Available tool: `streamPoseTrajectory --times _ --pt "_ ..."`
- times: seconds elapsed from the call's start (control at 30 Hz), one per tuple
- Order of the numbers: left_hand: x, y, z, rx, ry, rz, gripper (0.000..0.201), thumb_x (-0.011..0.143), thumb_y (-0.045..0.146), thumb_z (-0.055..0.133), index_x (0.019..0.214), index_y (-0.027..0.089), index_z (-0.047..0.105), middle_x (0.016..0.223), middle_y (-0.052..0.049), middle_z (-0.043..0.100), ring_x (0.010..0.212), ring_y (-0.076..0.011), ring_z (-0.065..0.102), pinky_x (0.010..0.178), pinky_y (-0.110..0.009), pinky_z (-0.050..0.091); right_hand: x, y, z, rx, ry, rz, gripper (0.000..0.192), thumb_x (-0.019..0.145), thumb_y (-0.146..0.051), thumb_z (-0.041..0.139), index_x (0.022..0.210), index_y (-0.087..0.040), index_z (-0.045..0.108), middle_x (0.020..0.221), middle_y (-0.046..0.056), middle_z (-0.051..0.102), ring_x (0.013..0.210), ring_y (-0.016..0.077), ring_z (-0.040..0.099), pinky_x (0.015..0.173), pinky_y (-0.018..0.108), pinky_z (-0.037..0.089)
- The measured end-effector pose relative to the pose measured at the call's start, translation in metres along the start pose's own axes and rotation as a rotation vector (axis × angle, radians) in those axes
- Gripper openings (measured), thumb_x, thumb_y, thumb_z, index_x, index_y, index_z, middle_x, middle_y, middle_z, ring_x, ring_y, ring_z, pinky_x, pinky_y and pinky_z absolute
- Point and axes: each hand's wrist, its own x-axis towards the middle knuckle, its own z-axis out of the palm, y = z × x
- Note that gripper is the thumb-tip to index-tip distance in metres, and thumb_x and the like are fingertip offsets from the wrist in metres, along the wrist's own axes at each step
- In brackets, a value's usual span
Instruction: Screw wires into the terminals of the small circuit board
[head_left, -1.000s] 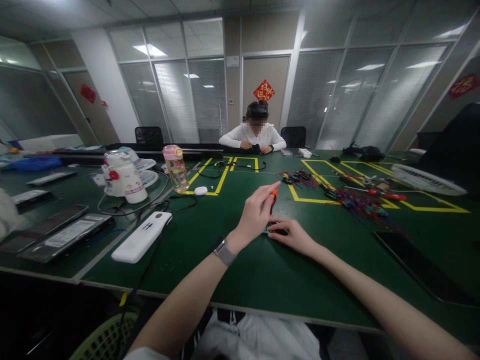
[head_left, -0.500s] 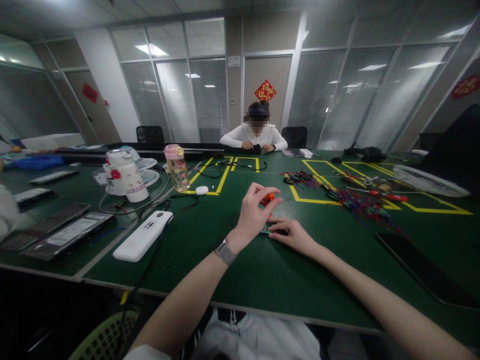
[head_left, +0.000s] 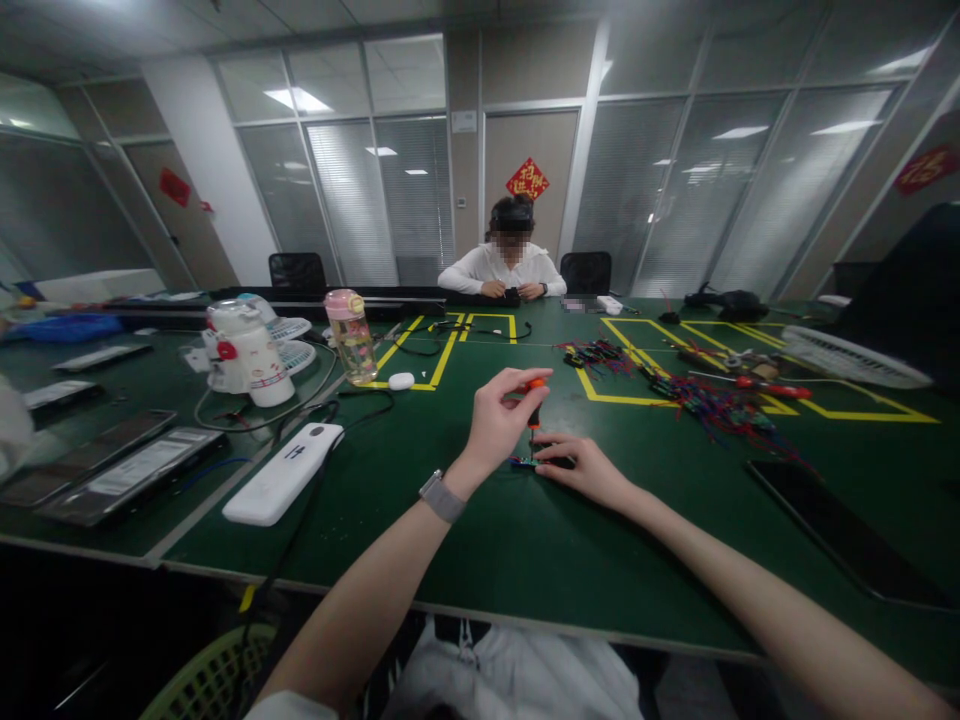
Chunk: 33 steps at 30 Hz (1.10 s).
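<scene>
My left hand [head_left: 499, 422] is closed around the orange and black handle of a small screwdriver [head_left: 534, 418]. The screwdriver stands upright, its thin shaft pointing down at a small green circuit board [head_left: 523, 462] on the table. With bent fingers, my right hand [head_left: 589, 470] grips the board's right end and holds it low over the green surface. Thin coloured wires show at the board's left end. Whether the screwdriver tip sits in a screw is too small to tell.
Bundles of wired circuit boards [head_left: 712, 405] lie to the right, near a red-handled screwdriver [head_left: 772, 388] and a black flat panel [head_left: 832, 530]. Leftward are a white power bank [head_left: 281, 475], a pink-lidded bottle [head_left: 351, 335] and a white bottle [head_left: 259, 355]. A person [head_left: 510, 255] sits opposite.
My left fingers have shifted slightly on the screwdriver's handle, and the wrist has turned a little. More of the handle and shaft now shows. My right hand stays at the board.
</scene>
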Motion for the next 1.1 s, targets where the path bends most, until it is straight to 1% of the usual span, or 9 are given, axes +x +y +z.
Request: streamPoseTrajectory --times 0.2,0.33,0.4,0.5,0.6,0.7,0.87,0.97,1.1 --pt "0.0 0.001 -0.004 0.164 0.018 0.089 0.013 0.084 0.025 0.064 0.094 0.02 0.07 0.094 -0.003 0.062 0.079 -0.0122 0.062 0.061 -0.019 0.052 -0.001 -0.001 -0.001 0.013 0.007 0.001 0.019 0.081 -0.034 0.067 0.093 -0.024 0.077 0.118 0.008 0.068 0.109 0.0274 0.063 0.098 0.045 0.046" --pt "-0.002 0.001 -0.01 0.483 0.053 0.293 0.014 0.085 0.031 0.063 0.09 0.019 0.069 0.086 -0.005 0.061 0.08 -0.0152 0.059 0.073 -0.027 0.052 0.0 -0.002 0.0 0.023 0.012 -0.001 0.019 0.081 -0.034 0.067 0.094 -0.024 0.076 0.119 0.009 0.067 0.11 0.0274 0.062 0.098 0.045 0.046" --pt "-0.002 0.003 -0.012 0.589 0.019 0.353 0.02 0.09 0.031 0.055 0.098 0.019 0.069 0.088 -0.007 0.063 0.084 -0.0175 0.059 0.079 -0.032 0.051 0.0 -0.001 0.0 0.025 0.015 -0.002 0.019 0.08 -0.033 0.067 0.093 -0.024 0.076 0.118 0.009 0.068 0.11 0.0273 0.062 0.098 0.045 0.046" --pt "-0.003 0.005 -0.011 0.523 -0.059 0.346 0.03 0.096 0.023 0.041 0.117 0.02 0.062 0.106 -0.009 0.065 0.101 -0.0194 0.059 0.091 -0.036 0.048 0.0 0.0 0.0 0.025 0.022 -0.008 0.018 0.08 -0.033 0.067 0.092 -0.024 0.077 0.117 0.009 0.068 0.108 0.0272 0.063 0.098 0.045 0.046" --pt "-0.001 0.002 -0.008 0.345 -0.091 0.276 0.033 0.096 0.02 0.04 0.123 0.021 0.058 0.118 -0.008 0.063 0.107 -0.0184 0.059 0.094 -0.034 0.048 0.0 0.0 0.001 0.027 0.019 -0.005 0.018 0.08 -0.033 0.067 0.092 -0.024 0.077 0.118 0.009 0.068 0.108 0.0271 0.063 0.098 0.044 0.047" --pt "0.002 -0.003 -0.008 0.261 -0.052 0.178 0.028 0.092 0.021 0.049 0.118 0.022 0.062 0.105 -0.006 0.065 0.088 -0.0146 0.063 0.077 -0.027 0.053 0.0 0.0 0.0 0.032 0.008 -0.001 0.019 0.081 -0.034 0.067 0.094 -0.024 0.077 0.119 0.009 0.067 0.109 0.0271 0.063 0.098 0.044 0.047" --pt "0.003 -0.005 -0.012 0.406 0.115 0.139 0.016 0.081 0.031 0.069 0.092 0.019 0.068 0.081 -0.001 0.056 0.07 -0.0122 0.055 0.064 -0.024 0.049 0.0 0.002 0.001 0.049 0.013 0.001 0.019 0.08 -0.034 0.068 0.094 -0.024 0.077 0.118 0.009 0.068 0.112 0.0277 0.062 0.099 0.045 0.046" --pt "0.002 -0.002 -0.012 0.38 0.071 0.139 0.019 0.09 0.031 0.055 0.098 0.019 0.067 0.088 -0.004 0.059 0.078 -0.0135 0.058 0.069 -0.024 0.05 0.0 0.002 0.001 0.06 0.016 -0.003 0.019 0.079 -0.034 0.068 0.094 -0.025 0.077 0.117 0.009 0.068 0.112 0.0273 0.061 0.1 0.045 0.045" --pt "-0.001 -0.003 -0.007 0.191 -0.033 0.109 0.029 0.097 0.026 0.04 0.117 0.019 0.06 0.108 -0.008 0.062 0.092 -0.0151 0.063 0.078 -0.027 0.053 0.0 0.001 0.0 0.048 0.018 0.0 0.019 0.079 -0.033 0.068 0.094 -0.025 0.077 0.117 0.009 0.068 0.111 0.0278 0.062 0.099 0.045 0.046"
